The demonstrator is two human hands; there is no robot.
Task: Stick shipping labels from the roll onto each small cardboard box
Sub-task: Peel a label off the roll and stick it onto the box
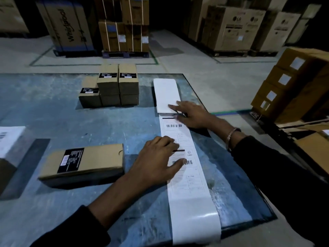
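Observation:
A long white strip of shipping labels (pixel 188 177) lies unrolled down the right side of the blue table (pixel 71 122), its near end hanging over the front edge. A folded white stack of labels (pixel 165 93) sits at the strip's far end. My left hand (pixel 158 161) rests on the strip at a barcode, fingers bent at the label's edge. My right hand (pixel 190 114) lies flat where the strip meets the stack. A small cardboard box (pixel 85 163) with a black sticker lies just left of my left hand.
Several small boxes (pixel 114 88) with black stickers are stacked at the table's far middle. A white-labelled box (pixel 10 143) sits at the left edge. Labelled cartons (pixel 292 82) stand on the right, and large appliance cartons (pixel 71 25) line the floor behind.

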